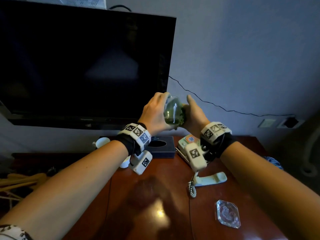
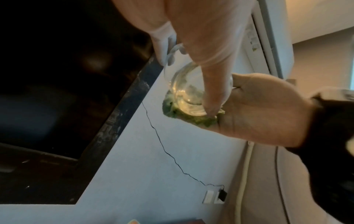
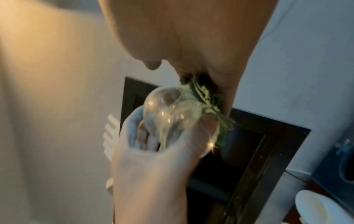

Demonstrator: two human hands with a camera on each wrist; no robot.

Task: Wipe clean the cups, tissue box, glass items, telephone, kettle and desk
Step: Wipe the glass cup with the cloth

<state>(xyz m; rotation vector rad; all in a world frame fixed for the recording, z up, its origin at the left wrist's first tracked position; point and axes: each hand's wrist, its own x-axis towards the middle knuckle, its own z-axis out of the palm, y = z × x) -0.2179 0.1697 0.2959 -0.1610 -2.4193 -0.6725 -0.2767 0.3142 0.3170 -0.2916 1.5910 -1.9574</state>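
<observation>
Both hands are raised above the wooden desk (image 1: 173, 227), in front of the TV's corner. My left hand (image 1: 154, 113) grips a clear drinking glass (image 1: 173, 110), tilted on its side, fingers and thumb wrapped round its body (image 2: 191, 91). My right hand (image 1: 194, 113) holds a green cloth (image 1: 181, 116) pressed against the glass's base. The left wrist view shows the cloth (image 2: 191, 119) squeezed between the right palm (image 2: 264, 109) and the glass. From the right wrist, the cloth (image 3: 206, 98) sits at the fingertips, against the glass (image 3: 172, 115) in the left hand (image 3: 153, 174).
On the desk lie a dark tissue box (image 1: 160, 146), a telephone base (image 1: 187, 144) with its handset (image 1: 209, 180) off the cradle, a glass ashtray (image 1: 227, 213) and two white cups (image 1: 103, 142). A black TV (image 1: 78, 66) stands behind, and a cable (image 1: 216, 105) runs along the wall.
</observation>
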